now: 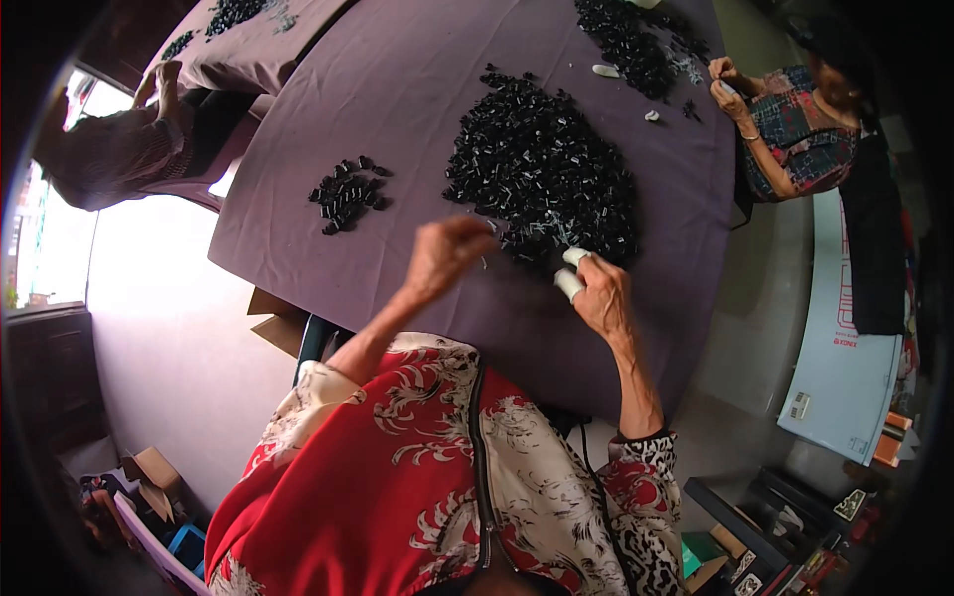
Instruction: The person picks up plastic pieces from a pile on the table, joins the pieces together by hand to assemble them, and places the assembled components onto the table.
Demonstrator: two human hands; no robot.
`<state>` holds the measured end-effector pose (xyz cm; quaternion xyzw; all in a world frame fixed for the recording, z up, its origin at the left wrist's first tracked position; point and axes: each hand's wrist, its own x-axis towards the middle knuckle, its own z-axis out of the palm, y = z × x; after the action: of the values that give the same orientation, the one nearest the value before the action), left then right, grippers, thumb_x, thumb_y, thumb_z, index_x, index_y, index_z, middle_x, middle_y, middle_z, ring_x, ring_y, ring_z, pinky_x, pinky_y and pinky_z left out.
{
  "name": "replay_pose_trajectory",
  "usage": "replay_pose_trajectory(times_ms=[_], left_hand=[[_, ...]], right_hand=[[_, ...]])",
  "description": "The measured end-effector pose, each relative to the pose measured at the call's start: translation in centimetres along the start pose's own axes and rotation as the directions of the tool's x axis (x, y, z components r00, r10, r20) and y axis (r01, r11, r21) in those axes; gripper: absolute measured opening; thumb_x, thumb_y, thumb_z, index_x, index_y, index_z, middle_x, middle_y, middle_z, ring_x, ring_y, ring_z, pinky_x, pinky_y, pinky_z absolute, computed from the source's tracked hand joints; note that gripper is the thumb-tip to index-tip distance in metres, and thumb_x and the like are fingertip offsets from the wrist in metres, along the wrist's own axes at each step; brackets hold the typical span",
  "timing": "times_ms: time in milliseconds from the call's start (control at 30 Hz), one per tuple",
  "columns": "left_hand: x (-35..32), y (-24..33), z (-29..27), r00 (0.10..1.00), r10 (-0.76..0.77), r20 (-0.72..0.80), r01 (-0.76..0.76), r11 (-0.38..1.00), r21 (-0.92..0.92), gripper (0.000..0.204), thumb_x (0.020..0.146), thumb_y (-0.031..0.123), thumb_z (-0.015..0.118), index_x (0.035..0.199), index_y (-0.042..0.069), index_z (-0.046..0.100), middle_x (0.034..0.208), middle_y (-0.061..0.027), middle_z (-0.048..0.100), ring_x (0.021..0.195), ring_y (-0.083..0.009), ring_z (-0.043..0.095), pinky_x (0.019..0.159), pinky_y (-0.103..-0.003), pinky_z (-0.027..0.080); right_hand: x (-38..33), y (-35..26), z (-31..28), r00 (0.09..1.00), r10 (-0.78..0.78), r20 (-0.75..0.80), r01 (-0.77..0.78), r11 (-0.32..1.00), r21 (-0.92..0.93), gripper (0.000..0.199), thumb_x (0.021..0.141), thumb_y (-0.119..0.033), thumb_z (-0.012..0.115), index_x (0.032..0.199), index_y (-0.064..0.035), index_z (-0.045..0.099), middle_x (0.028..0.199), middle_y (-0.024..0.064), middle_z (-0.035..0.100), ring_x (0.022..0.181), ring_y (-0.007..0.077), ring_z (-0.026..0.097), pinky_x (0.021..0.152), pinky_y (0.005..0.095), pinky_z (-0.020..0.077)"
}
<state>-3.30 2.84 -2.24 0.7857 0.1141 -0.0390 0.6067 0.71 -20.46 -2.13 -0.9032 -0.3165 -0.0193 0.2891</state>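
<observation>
A large heap of small black, glossy pieces [542, 159] lies on the purple cloth, with thin pale bits [556, 230] scattered along its near edge. At that edge is my right hand [604, 296], with white covers on two fingertips. Its fingers are curled in a pinch, and whatever sits between them is too small and dark to make out. My left hand [447, 256] hovers over the cloth by the heap's near left edge, its fingers smeared by motion. Farther left lies a smaller group of the same black pieces [348, 196], apart from the heap.
The purple-covered table [288, 199] extends away from me. At far right a person [800, 129] works by another black heap [631, 45]; a second person [119, 149] sits at far left, by another covered table [268, 60]. Cardboard boxes [273, 323] stand beneath the table's left edge.
</observation>
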Motion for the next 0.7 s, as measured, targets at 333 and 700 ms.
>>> replay_pose_trajectory(times_ms=[333,700], left_hand=[[1.6,-5.2,-8.8,0.833,0.412,-0.368,-0.069,0.738,0.671,0.016,0.072,0.010,0.063,0.087,0.003,0.063,0.078,-0.0123,0.060,0.067,-0.0234,0.060,0.062,-0.031,0.047],[-6.4,13.3,-6.6,0.763,0.646,-0.019,-0.633,0.741,-0.222,0.024,0.072,0.019,0.069,0.085,0.000,0.064,0.070,-0.0058,0.058,0.063,-0.0172,0.058,0.057,-0.029,0.046]], right_hand=[[3.5,1.7,3.2,0.999,-0.023,-0.031,0.021,0.998,-0.057,0.016,0.069,0.002,0.055,0.084,-0.0007,0.060,0.076,0.0143,0.058,0.065,0.0333,0.058,0.055,0.0369,0.0482],[6.1,1.0,5.3,0.996,-0.088,-0.013,0.084,0.981,-0.175,0.006,0.065,0.003,0.051,0.063,-0.0030,0.050,0.060,0.0133,0.057,0.057,0.0328,0.059,0.048,0.0401,0.0475]])
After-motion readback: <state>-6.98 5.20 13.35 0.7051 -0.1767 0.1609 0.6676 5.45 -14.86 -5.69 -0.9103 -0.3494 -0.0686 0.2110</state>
